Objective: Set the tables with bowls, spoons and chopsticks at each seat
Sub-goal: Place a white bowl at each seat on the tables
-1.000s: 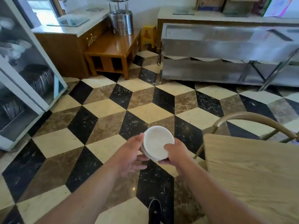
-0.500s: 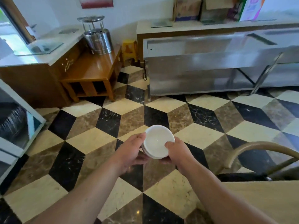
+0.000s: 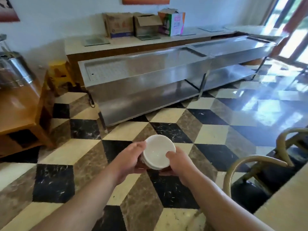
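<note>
A stack of white bowls [image 3: 158,151] is carried in front of me above the chequered floor. My left hand [image 3: 131,160] cups the stack from the left and beneath, fingers curled under it. My right hand [image 3: 179,161] grips it from the right, thumb over the top bowl's rim. The light wooden table [image 3: 286,207] shows only as a corner at the lower right. No spoons or chopsticks are in view.
Two curved-back chairs [image 3: 253,165] stand at the table's left edge. A long steel counter [image 3: 150,75] runs along the far wall with cardboard boxes [image 3: 145,25] behind it. A low wooden table [image 3: 20,105] with a steel urn [image 3: 11,70] is at left.
The view has swung to the right: the glass cabinet left the frame, the steel counter and bright windows came in. Both hands keep the same hold on the bowls.
</note>
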A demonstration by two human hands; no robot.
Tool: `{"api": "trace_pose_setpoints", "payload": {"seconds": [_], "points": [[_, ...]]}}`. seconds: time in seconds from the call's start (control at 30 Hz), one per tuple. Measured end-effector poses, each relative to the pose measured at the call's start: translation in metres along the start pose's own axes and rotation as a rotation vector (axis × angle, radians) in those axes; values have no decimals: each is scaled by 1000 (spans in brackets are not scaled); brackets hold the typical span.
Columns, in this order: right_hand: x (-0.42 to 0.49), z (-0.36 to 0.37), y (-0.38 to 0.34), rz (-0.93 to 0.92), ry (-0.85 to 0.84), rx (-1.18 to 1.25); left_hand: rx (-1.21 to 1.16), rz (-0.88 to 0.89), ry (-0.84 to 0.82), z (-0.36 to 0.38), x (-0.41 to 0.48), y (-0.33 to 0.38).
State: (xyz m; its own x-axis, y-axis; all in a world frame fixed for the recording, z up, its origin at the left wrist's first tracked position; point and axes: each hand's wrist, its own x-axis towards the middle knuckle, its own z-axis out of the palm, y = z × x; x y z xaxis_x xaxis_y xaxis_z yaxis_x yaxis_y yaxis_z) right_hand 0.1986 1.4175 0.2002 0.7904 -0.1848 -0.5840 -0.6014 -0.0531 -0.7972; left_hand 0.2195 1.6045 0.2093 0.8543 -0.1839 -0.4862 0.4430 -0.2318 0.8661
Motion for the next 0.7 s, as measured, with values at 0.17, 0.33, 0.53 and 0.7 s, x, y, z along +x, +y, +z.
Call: {"api": "trace_pose_setpoints", "payload": {"seconds": [0.17,0.33,0.53,0.7], "points": [[44,-45,-17,54,220,88,89,-7,-208,31,82,51],[78,-117,-25,94,412,277,216,23,-407,110,150,98],[147,-218,-14,80,538,404,311,30,-543,221,233,141],[191,-309,-15,92,576,518,400,-4,-597,320,295,184]]}}
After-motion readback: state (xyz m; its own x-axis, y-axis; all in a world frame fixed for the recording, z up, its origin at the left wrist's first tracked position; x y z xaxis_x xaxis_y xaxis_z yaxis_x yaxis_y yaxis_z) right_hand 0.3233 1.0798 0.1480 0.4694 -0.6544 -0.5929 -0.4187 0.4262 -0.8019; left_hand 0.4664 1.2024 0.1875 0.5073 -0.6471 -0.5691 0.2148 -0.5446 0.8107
